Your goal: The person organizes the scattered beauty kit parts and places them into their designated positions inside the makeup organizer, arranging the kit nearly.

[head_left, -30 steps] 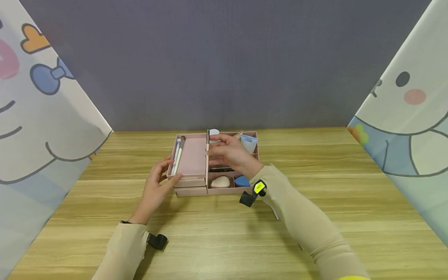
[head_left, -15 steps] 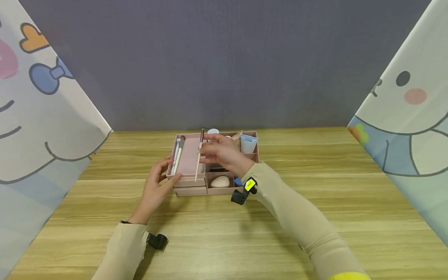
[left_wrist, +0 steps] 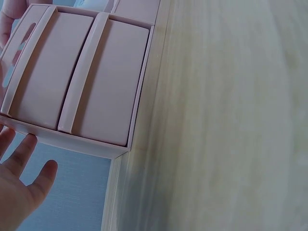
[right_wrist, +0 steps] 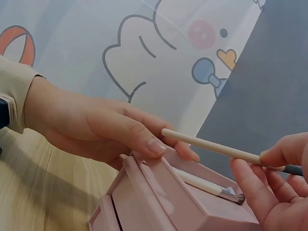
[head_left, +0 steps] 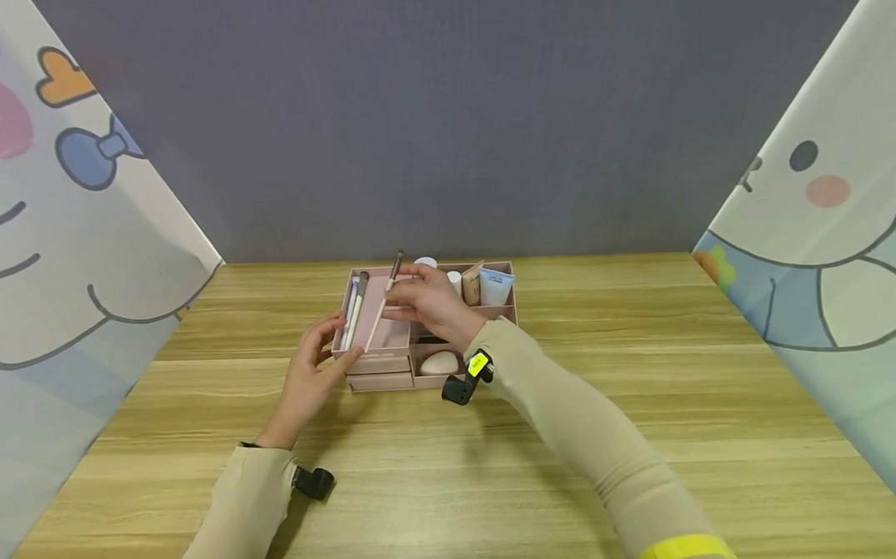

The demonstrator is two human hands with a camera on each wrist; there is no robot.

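Observation:
My right hand [head_left: 436, 303] pinches a slim makeup brush [head_left: 376, 323] by the middle of its pale handle, over the top tray of a pink makeup organizer [head_left: 380, 366]. The brush slants, its dark bristle end pointing to the back and the handle end toward the front rim. In the right wrist view the handle end [right_wrist: 202, 143] comes close to my left fingers. My left hand [head_left: 312, 385] holds the organizer's front left corner, thumb at the front rim and fingers along the side. Beside them, other brushes [head_left: 357, 304] lie in the tray's left slot.
Right of the tray, organizer compartments hold a light blue tube [head_left: 497, 286], a brown tube [head_left: 472, 285], a white-capped container [head_left: 455, 282] and a pale makeup sponge [head_left: 440, 363]. Two drawers with ledge handles [left_wrist: 113, 82] face the front. A dark panel [head_left: 449, 121] rises behind the wooden table [head_left: 427, 497].
My right hand has moved left with the brush, from the tray's right edge to over the tray, and the brush has tilted from near upright to slanting. My left hand has stayed put.

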